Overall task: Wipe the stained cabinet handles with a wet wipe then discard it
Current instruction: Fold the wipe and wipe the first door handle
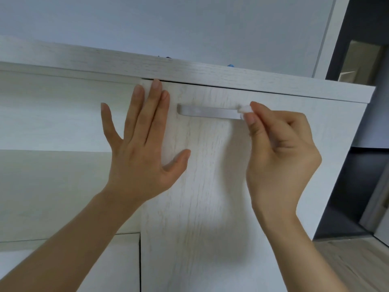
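2 bare forearms, no sleeves, no rings

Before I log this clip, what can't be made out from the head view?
- Wet wipe: only a small white wad shows; the right hand pinching it covers the rest.
- Handle: its right end sits behind the wipe and fingertips; stains too faint to confirm.
- Cabinet door: the flat left hand hides part of it; the bottom is cut off by the frame.
- Items on the cabinet top: only slivers show, too small to identify.
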`<state>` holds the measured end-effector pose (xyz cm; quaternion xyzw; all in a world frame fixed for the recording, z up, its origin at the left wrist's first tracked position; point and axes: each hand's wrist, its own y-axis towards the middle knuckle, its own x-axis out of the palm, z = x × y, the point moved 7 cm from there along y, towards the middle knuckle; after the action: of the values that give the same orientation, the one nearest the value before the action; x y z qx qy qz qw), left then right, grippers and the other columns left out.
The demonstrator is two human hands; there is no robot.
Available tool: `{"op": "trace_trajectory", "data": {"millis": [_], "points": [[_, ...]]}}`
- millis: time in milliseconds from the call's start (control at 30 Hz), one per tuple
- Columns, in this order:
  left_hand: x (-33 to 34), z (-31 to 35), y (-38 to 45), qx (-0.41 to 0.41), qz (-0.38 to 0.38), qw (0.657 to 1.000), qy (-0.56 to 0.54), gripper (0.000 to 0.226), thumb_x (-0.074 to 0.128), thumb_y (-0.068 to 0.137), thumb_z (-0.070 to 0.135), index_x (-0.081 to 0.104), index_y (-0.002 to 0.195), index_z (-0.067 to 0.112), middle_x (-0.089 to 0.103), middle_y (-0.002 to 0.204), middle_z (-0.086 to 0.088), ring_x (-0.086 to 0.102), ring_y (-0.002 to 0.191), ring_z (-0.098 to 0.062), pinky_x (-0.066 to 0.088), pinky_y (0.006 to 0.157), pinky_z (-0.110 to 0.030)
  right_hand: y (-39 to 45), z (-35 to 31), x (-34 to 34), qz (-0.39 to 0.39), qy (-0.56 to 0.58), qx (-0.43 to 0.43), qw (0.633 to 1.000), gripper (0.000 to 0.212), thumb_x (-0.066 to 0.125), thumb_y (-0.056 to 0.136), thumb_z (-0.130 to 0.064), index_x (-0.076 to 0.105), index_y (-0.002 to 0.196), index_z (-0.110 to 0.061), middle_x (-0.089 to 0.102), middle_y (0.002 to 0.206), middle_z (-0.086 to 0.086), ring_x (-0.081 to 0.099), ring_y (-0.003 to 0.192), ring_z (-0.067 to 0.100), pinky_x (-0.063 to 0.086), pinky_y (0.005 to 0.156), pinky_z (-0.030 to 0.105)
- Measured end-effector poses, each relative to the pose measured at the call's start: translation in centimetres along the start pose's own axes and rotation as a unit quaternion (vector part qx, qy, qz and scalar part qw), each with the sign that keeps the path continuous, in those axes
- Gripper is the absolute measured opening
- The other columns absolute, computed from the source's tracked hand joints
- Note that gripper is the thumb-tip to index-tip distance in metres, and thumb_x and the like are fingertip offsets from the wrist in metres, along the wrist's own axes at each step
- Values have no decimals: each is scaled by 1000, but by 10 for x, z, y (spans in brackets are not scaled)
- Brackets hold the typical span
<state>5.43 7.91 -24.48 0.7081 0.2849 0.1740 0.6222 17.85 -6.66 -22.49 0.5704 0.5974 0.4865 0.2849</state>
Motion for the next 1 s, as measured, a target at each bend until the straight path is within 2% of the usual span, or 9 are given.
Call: {"op": "trace_trajectory", "data": {"millis": [67, 200, 333, 467, 533, 600, 700, 800, 1000], "points": [[-1, 0, 0, 1, -7, 1000, 8, 81, 46, 90, 53, 24, 146, 0, 23, 153, -17, 6, 145, -21, 2, 109, -63, -5, -6, 0, 7, -15, -46, 999, 18, 66, 86, -6, 70, 103, -5, 51, 86, -5, 49, 78, -8, 40, 76, 3], [-4, -1, 0, 1, -29, 999, 25, 80, 42, 92, 55, 22, 147, 1, 21, 154, -15, 9, 146, -23, -3, 112, -58, -4, 1, 6, -53, 69, -7, 996, 12, 62, 89, -9, 68, 97, -2, 59, 88, 0, 53, 81, -2, 44, 76, 11], [-11, -3, -8, 18, -43, 998, 43, 74, 38, 95, 54, 23, 147, 3, 23, 154, -14, 16, 145, -28, -4, 113, -56, -9, -5, 4, 8, 37, -46, 998, 13, 65, 87, -4, 69, 98, 1, 44, 85, -7, 42, 73, -7, 38, 70, 5], [-16, -9, -19, 12, -71, 996, 55, 74, 38, 94, 54, 23, 148, 6, 21, 155, -12, 16, 145, -28, -4, 113, -54, -20, -17, 31, -71, 74, -29, 994, 10, 61, 90, -9, 67, 86, -2, 35, 76, -16, 41, 73, -3, 34, 68, 1], [-19, -11, -23, 6, -91, 994, 63, 74, 38, 93, 54, 22, 148, 8, 20, 156, -10, 15, 146, -26, -4, 114, -53, -22, -23, 33, -55, 64, -71, 994, 8, 64, 88, -5, 69, 88, 1, 39, 78, -15, 41, 71, 1, 36, 65, 5], [-22, -13, -27, 9, -111, 991, 78, 74, 37, 93, 54, 20, 149, 10, 19, 156, -9, 12, 146, -23, -2, 115, -52, -26, -31, 32, -28, 67, -131, 989, 11, 66, 86, -1, 70, 95, 4, 50, 81, -3, 45, 71, 5, 39, 66, 9], [-29, -22, -32, 2, -136, 985, 104, 72, 35, 94, 53, 20, 150, 10, 19, 157, -8, 10, 147, -21, -2, 116, -50, -33, -35, 38, -37, 131, -145, 980, 16, 66, 85, -1, 69, 98, 7, 53, 82, 2, 46, 72, 6, 40, 69, 8], [-42, -36, -40, -13, -151, 979, 135, 70, 37, 94, 50, 24, 148, 9, 21, 156, -9, 12, 146, -22, 2, 117, -50, -44, -42, 51, -64, 185, -118, 973, 18, 69, 82, 0, 70, 100, 3, 53, 80, 8, 47, 72, 6, 41, 69, 7], [-77, -75, -72, -59, -202, 960, 186, 65, 37, 94, 47, 32, 147, 9, 27, 155, -8, 19, 145, -23, 7, 117, -47, -70, -58, 81, -169, 255, -43, 951, 18, 70, 80, -8, 73, 98, -10, 50, 85, 0, 47, 74, 0, 38, 69, 3]]}}
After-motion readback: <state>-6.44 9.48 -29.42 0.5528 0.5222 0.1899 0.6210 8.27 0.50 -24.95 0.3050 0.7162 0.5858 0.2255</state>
